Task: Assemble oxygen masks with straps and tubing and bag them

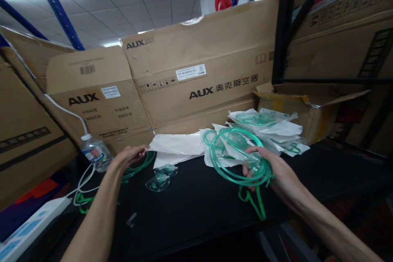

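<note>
My right hand [264, 163] grips a clear oxygen mask with a coil of green tubing [221, 172]; its green elastic strap [259, 202] hangs below. My left hand [135, 153] pinches the left corner of a white paper pouch [179, 145] lying flat on the black tabletop [190, 217]. Two small clear-green masks [158, 182] rest in front of that pouch. Another coil of green tubing [141, 168] lies beside and partly behind my left hand. Stacked packaged masks [267, 125] in white and clear pouches lie behind my right hand.
Large cardboard sheets [215, 65] wall off the back. At right rear stands an open carton [316, 118]. On the left are a clear bottle [100, 155], a white power strip [37, 225] and white cables. A small clear piece [131, 220] lies near the front.
</note>
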A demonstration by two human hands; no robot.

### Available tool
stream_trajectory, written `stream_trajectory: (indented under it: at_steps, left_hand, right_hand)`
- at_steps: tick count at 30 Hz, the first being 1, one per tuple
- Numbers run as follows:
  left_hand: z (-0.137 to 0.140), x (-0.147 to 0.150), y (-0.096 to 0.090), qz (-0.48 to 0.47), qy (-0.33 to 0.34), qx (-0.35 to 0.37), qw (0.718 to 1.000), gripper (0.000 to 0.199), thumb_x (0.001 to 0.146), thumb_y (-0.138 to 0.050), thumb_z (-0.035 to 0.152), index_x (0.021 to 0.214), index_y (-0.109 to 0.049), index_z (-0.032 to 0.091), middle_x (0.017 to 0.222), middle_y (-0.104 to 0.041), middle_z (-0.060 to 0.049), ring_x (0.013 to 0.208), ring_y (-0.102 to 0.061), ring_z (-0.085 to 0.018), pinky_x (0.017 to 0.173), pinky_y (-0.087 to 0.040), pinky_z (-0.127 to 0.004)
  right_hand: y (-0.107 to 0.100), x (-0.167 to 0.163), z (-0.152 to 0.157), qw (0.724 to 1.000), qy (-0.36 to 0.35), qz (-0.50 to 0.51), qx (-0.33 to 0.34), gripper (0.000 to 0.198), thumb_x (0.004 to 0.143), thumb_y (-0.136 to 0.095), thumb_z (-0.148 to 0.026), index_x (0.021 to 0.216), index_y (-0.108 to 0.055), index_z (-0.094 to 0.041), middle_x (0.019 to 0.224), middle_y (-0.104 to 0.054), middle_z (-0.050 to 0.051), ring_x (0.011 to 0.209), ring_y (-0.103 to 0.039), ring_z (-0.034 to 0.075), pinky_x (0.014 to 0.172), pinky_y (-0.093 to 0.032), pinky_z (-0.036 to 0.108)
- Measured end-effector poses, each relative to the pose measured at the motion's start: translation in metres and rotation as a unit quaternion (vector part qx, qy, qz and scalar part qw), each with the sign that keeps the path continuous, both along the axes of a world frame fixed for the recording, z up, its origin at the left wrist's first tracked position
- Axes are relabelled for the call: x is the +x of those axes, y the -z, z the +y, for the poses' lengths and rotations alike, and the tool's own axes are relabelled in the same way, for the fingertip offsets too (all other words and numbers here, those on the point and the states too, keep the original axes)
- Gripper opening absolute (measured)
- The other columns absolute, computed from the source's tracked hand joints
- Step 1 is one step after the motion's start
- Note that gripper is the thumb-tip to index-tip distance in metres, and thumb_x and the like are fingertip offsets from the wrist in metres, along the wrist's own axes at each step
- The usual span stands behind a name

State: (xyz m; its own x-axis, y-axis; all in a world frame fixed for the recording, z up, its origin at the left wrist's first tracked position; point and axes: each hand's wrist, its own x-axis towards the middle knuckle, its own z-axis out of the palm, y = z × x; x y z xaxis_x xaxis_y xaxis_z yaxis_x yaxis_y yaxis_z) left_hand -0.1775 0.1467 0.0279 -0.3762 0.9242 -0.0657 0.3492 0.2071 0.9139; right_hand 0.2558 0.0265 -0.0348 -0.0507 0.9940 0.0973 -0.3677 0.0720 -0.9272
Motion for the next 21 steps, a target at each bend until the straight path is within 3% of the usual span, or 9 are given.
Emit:
stream_trajectory:
  at_steps: [4,8,11,14,16,18,21]
  left_hand:
    - [-0.009,0.012,-0.005,-0.078,-0.005,0.018,0.997,0.036,0.099,-0.066,0.034,0.129,-0.062,0.017,0.128,-0.065,-0.011,0.107,-0.068,-0.025,0.089,-0.059,-0.046]
    - [-0.029,0.033,-0.012,-0.144,-0.042,0.131,0.98,0.027,0.099,-0.065,0.034,0.118,-0.065,0.015,0.112,-0.069,-0.008,0.09,-0.069,-0.019,0.077,-0.06,-0.037]
    - [-0.062,0.056,-0.016,-0.182,-0.095,0.244,0.948,0.01,0.095,-0.064,0.023,0.093,-0.067,0.014,0.087,-0.068,-0.001,0.069,-0.064,-0.011,0.06,-0.053,-0.022]
    - [-0.107,0.084,-0.013,-0.214,-0.13,0.326,0.911,0.008,0.085,-0.065,0.021,0.078,-0.065,0.016,0.081,-0.068,0.002,0.065,-0.063,-0.008,0.059,-0.052,-0.017]
    - [-0.137,0.105,-0.005,-0.233,-0.14,0.344,0.899,0.007,0.079,-0.07,0.023,0.077,-0.066,0.017,0.081,-0.07,0.003,0.068,-0.066,-0.01,0.061,-0.056,-0.018]
    - [-0.162,0.124,0.009,-0.241,-0.16,0.335,0.897,0.015,0.075,-0.075,0.029,0.081,-0.067,0.017,0.077,-0.071,0.003,0.06,-0.067,-0.011,0.052,-0.055,-0.018]
    - [-0.187,0.14,0.045,-0.26,-0.162,0.245,0.92,0.034,0.071,-0.081,0.041,0.091,-0.065,0.019,0.079,-0.073,0.002,0.058,-0.072,-0.016,0.045,-0.057,-0.021]
  right_hand:
    - [0.002,-0.001,-0.002,1.0,-0.02,0.007,0.004,0.034,0.096,-0.056,-0.056,0.105,-0.06,-0.023,0.067,-0.075,0.003,0.048,-0.067,0.021,0.042,-0.055,0.029]
    - [-0.003,0.0,-0.005,1.0,-0.015,0.011,0.001,0.034,0.096,-0.056,-0.055,0.105,-0.06,-0.022,0.066,-0.075,0.004,0.047,-0.066,0.02,0.04,-0.055,0.028]
    - [-0.009,0.004,-0.009,1.0,-0.004,0.023,-0.005,0.033,0.094,-0.059,-0.053,0.104,-0.061,-0.022,0.064,-0.074,0.004,0.047,-0.065,0.021,0.04,-0.055,0.029]
    - [-0.013,0.011,-0.014,0.999,0.019,0.05,-0.006,0.03,0.093,-0.062,-0.051,0.103,-0.063,-0.022,0.064,-0.074,0.004,0.051,-0.068,0.022,0.047,-0.059,0.032]
    - [-0.015,0.016,-0.019,0.997,0.038,0.067,-0.016,0.029,0.092,-0.064,-0.049,0.103,-0.065,-0.022,0.065,-0.075,0.005,0.056,-0.072,0.024,0.053,-0.062,0.035]
    - [-0.018,0.022,-0.025,0.995,0.053,0.074,-0.033,0.027,0.09,-0.066,-0.048,0.102,-0.066,-0.023,0.067,-0.076,0.006,0.06,-0.074,0.027,0.057,-0.064,0.039]
    - [-0.022,0.03,-0.036,0.993,0.067,0.078,-0.051,0.025,0.088,-0.069,-0.048,0.101,-0.066,-0.026,0.069,-0.076,0.004,0.064,-0.076,0.03,0.057,-0.065,0.043]
